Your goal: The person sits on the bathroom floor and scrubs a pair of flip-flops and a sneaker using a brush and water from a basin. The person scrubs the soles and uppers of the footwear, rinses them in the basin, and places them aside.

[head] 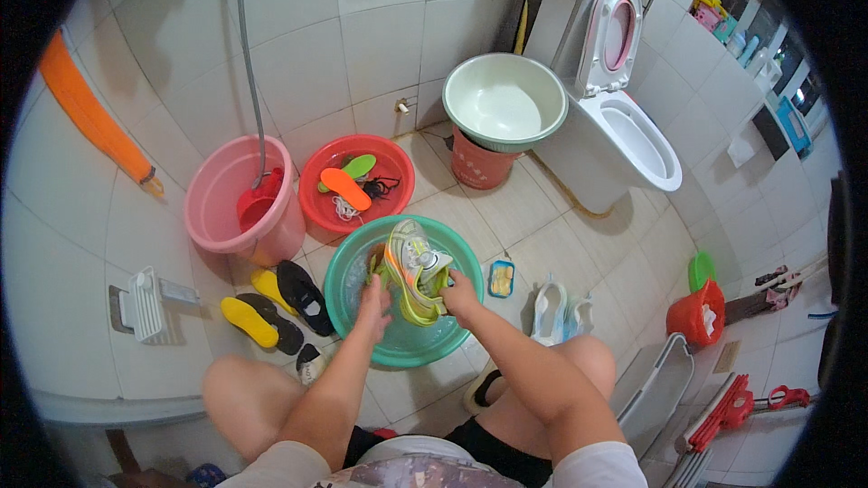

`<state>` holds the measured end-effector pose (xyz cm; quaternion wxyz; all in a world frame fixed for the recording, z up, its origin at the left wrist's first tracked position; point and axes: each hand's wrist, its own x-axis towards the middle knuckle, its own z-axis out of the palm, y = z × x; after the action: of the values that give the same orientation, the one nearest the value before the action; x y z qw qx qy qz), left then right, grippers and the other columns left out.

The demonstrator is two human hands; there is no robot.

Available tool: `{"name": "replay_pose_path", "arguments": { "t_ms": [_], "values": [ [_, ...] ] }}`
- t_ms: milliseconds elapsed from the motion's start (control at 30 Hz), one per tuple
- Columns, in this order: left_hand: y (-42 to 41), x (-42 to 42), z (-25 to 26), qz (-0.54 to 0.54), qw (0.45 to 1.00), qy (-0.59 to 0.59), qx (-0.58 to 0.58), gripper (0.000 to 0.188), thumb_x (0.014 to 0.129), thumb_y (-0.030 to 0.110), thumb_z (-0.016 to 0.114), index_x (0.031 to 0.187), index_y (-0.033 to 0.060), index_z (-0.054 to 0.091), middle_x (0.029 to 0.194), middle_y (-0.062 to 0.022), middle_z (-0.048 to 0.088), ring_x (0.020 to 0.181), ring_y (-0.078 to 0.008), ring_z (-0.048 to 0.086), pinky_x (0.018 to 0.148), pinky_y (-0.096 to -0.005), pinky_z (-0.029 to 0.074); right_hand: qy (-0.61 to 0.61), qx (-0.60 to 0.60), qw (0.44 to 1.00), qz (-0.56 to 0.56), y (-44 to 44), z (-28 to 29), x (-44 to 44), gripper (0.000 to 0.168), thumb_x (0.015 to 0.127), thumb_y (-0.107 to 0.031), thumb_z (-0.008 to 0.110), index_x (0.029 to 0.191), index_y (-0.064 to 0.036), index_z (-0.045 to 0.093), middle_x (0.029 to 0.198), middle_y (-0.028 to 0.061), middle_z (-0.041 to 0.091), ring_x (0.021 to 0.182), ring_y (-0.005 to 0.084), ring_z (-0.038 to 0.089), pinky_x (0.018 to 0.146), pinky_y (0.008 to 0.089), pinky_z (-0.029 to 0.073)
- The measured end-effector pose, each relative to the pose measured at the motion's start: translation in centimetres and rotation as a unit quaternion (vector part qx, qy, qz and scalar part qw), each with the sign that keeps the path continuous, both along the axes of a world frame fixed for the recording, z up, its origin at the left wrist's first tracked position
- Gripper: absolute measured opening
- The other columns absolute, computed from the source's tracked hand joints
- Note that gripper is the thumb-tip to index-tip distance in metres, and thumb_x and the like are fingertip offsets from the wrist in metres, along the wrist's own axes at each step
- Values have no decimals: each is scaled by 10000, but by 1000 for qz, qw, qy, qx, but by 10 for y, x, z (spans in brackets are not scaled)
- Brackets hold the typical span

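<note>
Over a green plastic basin of water, a white, grey and yellow-green sports shoe is tilted with its heel towards me. My right hand grips the shoe's heel collar from the right. On the other side, my left hand is beside the shoe's sole, near a yellow-green and brown item that is partly hidden; its grip is unclear. Behind, a red basin holds an orange insole, a green insole, black laces and white laces.
A pink bucket with a red dipper stands back left. Black shoes and yellow insoles lie left. A soap box and white shoes are right. A pale basin rests on a red bucket near the toilet.
</note>
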<state>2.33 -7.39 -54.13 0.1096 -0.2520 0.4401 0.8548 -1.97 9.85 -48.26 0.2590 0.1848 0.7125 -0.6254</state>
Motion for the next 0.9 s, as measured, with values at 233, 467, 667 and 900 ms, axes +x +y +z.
{"name": "replay_pose_path", "arguments": {
  "t_ms": [233,467,667,900],
  "values": [
    [24,4,34,-53,958,-3,282,542,869,455,440,1298,137,348,1291,-59,419,1139,-249,450,923,-445,385,-40,-109,993,-12,2,3,1,515,754,-1,523,1247,-67,391,811,91,579,522,144,537,395,278,397],
    [26,-11,28,26,996,80,-20,649,803,135,617,1349,89,271,1283,-99,411,1136,-205,434,921,-359,384,-25,-61,989,-129,22,-60,-20,533,801,-96,548,1280,-43,320,673,66,523,451,117,448,383,250,375],
    [10,-21,8,31,842,141,-519,654,686,141,697,1271,101,409,1131,-152,458,1053,-293,446,914,-370,355,72,-65,978,-185,13,-153,1,312,829,-63,479,1137,-23,451,774,118,566,569,191,538,522,309,474],
    [4,-27,-3,2,771,113,-627,641,654,110,698,1238,77,437,1055,-153,480,997,-310,472,896,-384,366,242,340,909,-9,13,-223,12,288,762,-36,523,1041,20,473,890,210,560,816,391,524,755,436,419]
  ]
}}
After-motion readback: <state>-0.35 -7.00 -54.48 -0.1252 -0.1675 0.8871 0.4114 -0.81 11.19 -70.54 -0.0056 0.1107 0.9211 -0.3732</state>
